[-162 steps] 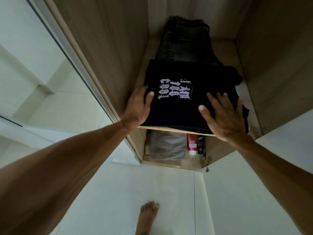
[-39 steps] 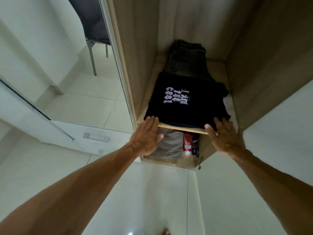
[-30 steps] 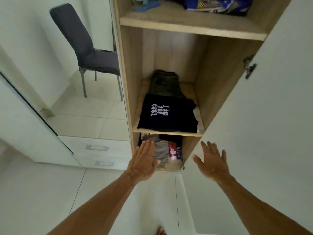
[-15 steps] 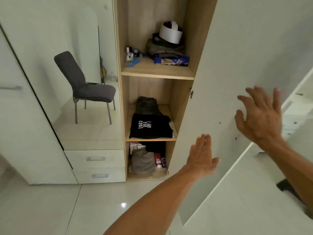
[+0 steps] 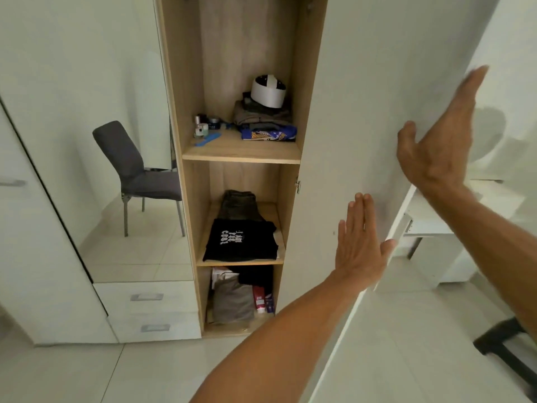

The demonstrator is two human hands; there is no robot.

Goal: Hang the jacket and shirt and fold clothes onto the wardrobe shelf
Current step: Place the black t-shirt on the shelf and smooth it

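Note:
A folded black T-shirt [image 5: 239, 241] with white lettering lies at the front of the middle wardrobe shelf [image 5: 241, 262]. Folded dark jeans [image 5: 239, 205] lie behind it. The white wardrobe door [image 5: 348, 112] stands open to the right of the shelves. My left hand [image 5: 359, 242] is flat and open against the door's inner face near its edge. My right hand [image 5: 441, 141] is higher up, fingers spread, at the door's outer edge. Neither hand holds anything.
The upper shelf holds folded clothes [image 5: 263, 123], a white round object [image 5: 268, 91] and small bottles [image 5: 205, 126]. The bottom compartment holds grey cloth [image 5: 232, 301] and a red tube [image 5: 259, 298]. A mirror door [image 5: 87, 112] reflects a grey chair [image 5: 136, 175]. Two drawers [image 5: 148, 311] sit below. A white desk [image 5: 441, 216] stands on the right.
Both hands left the black T-shirt on the shelf and moved right to the open door. My view pulled back and rose, showing the whole wardrobe column.

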